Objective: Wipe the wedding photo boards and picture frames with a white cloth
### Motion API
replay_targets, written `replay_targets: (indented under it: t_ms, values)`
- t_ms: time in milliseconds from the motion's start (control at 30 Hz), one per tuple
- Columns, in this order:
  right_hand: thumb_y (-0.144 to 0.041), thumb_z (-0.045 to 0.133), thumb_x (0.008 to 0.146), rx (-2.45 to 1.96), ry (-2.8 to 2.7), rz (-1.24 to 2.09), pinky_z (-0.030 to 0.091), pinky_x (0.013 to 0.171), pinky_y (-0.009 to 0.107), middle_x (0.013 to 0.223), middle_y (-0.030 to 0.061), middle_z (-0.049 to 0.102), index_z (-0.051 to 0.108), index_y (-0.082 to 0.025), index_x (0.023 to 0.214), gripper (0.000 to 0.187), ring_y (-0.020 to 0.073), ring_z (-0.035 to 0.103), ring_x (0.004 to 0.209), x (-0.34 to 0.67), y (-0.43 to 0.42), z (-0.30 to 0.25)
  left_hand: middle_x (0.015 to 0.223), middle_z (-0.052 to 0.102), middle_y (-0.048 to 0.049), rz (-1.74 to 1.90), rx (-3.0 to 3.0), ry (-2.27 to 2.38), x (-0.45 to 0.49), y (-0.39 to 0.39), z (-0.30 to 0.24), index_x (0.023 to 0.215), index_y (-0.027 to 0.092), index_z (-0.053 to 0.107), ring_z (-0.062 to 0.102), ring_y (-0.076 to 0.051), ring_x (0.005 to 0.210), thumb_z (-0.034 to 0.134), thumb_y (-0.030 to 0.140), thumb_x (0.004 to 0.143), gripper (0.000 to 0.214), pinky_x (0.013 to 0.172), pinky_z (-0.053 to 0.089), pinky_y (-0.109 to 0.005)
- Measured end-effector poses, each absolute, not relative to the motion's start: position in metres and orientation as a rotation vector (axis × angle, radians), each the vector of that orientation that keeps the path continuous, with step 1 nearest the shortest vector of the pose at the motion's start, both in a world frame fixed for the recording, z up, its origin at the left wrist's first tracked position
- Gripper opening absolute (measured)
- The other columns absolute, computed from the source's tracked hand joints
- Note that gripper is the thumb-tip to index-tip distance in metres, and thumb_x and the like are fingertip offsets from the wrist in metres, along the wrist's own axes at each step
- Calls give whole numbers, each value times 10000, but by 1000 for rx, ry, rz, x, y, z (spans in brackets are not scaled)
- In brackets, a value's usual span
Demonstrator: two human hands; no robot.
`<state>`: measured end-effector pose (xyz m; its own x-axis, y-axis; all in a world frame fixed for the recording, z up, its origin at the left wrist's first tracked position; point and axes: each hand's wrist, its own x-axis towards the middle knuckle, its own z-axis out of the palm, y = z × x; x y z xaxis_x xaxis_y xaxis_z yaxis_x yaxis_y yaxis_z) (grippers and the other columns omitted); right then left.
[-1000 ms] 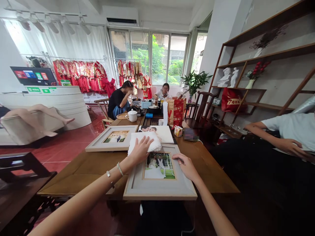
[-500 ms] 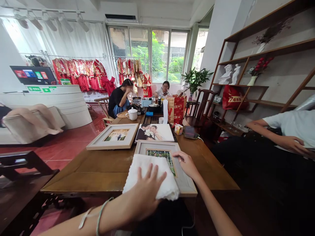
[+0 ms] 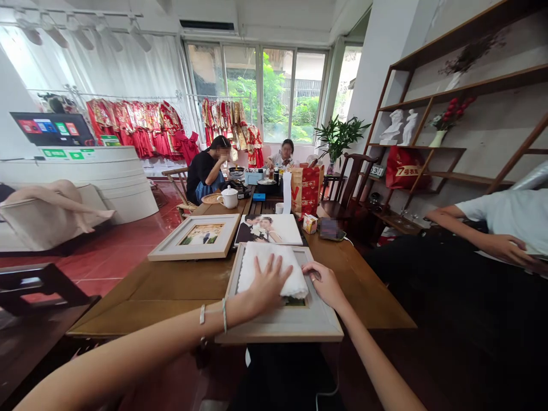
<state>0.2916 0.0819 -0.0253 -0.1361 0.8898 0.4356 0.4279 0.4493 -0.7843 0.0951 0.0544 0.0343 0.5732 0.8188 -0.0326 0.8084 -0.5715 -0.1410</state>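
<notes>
My left hand (image 3: pixel 268 283) lies flat with spread fingers on a folded white cloth (image 3: pixel 257 257), pressing it onto a picture frame. This pale wooden picture frame (image 3: pixel 257 333) lies face up at the table's near edge. The cloth covers most of its photo, and only a dark green strip shows below. My right hand (image 3: pixel 327 284) rests its fingertips on the frame's right side, just beside the cloth, fingers slightly bent and holding nothing.
Another framed photo (image 3: pixel 188 251) lies left on the wooden table (image 3: pixel 166 297); a frameless wedding print (image 3: pixel 282 231) lies beyond. Behind stand a white teapot (image 3: pixel 230 198), a small box (image 3: pixel 310 224), a phone (image 3: pixel 331 228) and a red paper bag (image 3: pixel 309 188). People sit at the far end and right.
My left hand has pushed the cloth away from me, from the frame's near left corner to its upper middle. My right hand stays at the frame's right side.
</notes>
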Motion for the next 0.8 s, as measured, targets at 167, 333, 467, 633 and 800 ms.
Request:
replay_targets:
  t_ms: [167, 333, 467, 633, 800]
  values:
    - [-87, 427, 654, -1158, -1739, 548, 437, 735, 289, 752, 19, 632, 574, -203, 690, 190, 186, 588, 756, 291, 80, -22, 1522, 221, -155, 109, -2790, -1130, 90, 102, 43, 1438, 268, 265, 136, -357, 1406, 608, 184, 799, 730, 1044, 171, -676]
    - [-117, 412, 689, -1168, -1739, 539, 411, 681, 270, 701, 8, 579, 554, -210, 673, 170, 178, 548, 707, 290, 80, -21, 1515, 216, -193, 137, -2861, -1183, 96, 96, 44, 1442, 230, 282, 139, -399, 1395, 558, 228, 830, 671, 1008, 185, -713]
    - [-145, 369, 742, -1181, -1717, 564, 409, 681, 275, 719, 22, 598, 550, -209, 648, 213, 184, 561, 724, 291, 82, -24, 1466, 278, -260, 180, -2854, -1256, 106, 52, 45, 1435, 155, 303, 206, -472, 1351, 560, 333, 825, 686, 983, 207, -730]
    - [-152, 379, 744, -1128, -1699, 627, 436, 771, 293, 845, 46, 666, 605, -205, 697, 237, 194, 605, 829, 293, 84, -27, 1434, 330, -239, 53, -3080, -1004, 114, -13, 50, 1437, 156, 273, 233, -435, 1355, 544, 356, 809, 712, 1031, 229, -673]
    - [-144, 386, 744, -1118, -1699, 645, 443, 806, 310, 863, 58, 679, 636, -199, 739, 256, 207, 620, 886, 295, 83, -29, 1457, 336, -164, -17, -3138, -659, 109, -24, 60, 1416, 163, 291, 263, -353, 1357, 585, 273, 772, 716, 1081, 270, -562]
